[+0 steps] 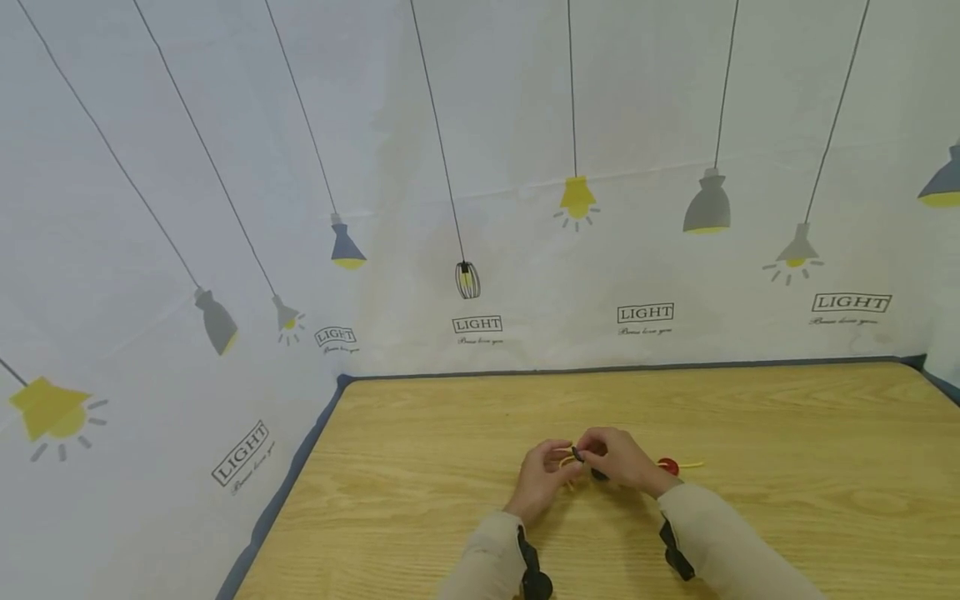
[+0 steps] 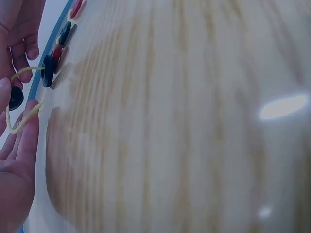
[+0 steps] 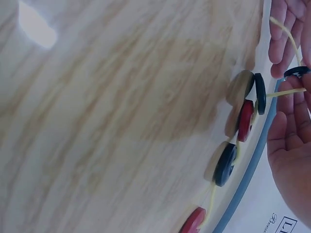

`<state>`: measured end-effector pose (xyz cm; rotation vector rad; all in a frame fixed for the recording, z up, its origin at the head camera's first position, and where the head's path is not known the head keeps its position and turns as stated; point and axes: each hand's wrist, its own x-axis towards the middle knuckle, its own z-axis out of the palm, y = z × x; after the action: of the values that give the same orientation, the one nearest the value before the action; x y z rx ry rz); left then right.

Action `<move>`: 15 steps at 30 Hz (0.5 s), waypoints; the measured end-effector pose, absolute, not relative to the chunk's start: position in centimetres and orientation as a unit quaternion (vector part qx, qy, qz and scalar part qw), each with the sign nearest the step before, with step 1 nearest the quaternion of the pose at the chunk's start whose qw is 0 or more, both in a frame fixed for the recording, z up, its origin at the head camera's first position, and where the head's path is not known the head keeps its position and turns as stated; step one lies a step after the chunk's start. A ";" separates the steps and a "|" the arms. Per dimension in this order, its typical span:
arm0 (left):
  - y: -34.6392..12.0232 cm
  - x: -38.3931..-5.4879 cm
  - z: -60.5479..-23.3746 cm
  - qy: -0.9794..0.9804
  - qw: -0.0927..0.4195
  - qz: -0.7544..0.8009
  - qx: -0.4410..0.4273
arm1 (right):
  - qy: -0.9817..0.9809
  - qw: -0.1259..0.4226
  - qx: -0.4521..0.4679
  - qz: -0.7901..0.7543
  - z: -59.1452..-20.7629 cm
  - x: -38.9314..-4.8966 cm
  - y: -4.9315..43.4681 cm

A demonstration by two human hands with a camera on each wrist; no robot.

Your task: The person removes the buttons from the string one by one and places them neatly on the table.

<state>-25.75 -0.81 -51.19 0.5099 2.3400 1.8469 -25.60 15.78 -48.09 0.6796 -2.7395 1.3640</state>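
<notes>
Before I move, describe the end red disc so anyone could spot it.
On the wooden table, find the person's right hand. Just beyond its wrist sits the red disc. The other red disc is between two dark discs; this one is outermost, with yellow string poking past it.

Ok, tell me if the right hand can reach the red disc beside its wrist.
Probably yes: the red disc lies just past that wrist, nothing seen blocking it, though the right hand would likely need to release the black disc it pinches first.
</notes>
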 end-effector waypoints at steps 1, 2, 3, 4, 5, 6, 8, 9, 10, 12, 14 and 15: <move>-0.8 -25.8 -51.2 0.772 0.055 0.611 0.170 | -0.873 0.005 0.219 0.435 -48.1 -25.6 15.8; -0.7 -25.8 -51.2 0.771 0.052 0.611 0.170 | -0.872 0.006 0.221 0.436 -48.1 -25.5 15.8; -0.7 -25.8 -51.3 0.772 0.048 0.610 0.171 | -0.872 0.008 0.223 0.437 -48.0 -25.5 15.8; -0.7 -25.8 -51.3 0.774 0.045 0.608 0.171 | -0.871 0.008 0.223 0.437 -48.0 -25.5 15.8; -0.7 -25.8 -51.4 0.777 0.041 0.604 0.172 | -0.871 0.009 0.222 0.437 -48.0 -25.4 15.8; -0.7 -25.8 -51.4 0.780 0.038 0.601 0.174 | -0.872 0.009 0.221 0.438 -48.0 -25.4 15.8; -0.7 -25.8 -51.4 0.784 0.035 0.596 0.174 | -0.872 0.008 0.218 0.439 -48.0 -25.4 15.8; -0.7 -25.8 -51.4 0.785 0.035 0.593 0.173 | -0.872 0.007 0.217 0.439 -48.0 -25.4 15.8; -0.7 -25.8 -51.4 0.787 0.036 0.591 0.173 | -0.872 0.006 0.216 0.440 -48.1 -25.3 15.8; -0.7 -25.7 -51.4 0.786 0.037 0.591 0.177 | -0.871 0.005 0.217 0.441 -48.2 -25.3 15.8; -0.6 -25.7 -51.4 0.780 0.044 0.599 0.176 | -0.871 0.006 0.219 0.441 -48.3 -25.4 15.9; -0.6 -25.7 -51.4 0.775 0.047 0.605 0.177 | -0.870 0.006 0.220 0.442 -48.3 -25.3 15.9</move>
<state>-25.71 -0.60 -51.39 0.5395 2.3635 1.8473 -25.32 15.92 -48.27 0.6890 -2.7214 1.3825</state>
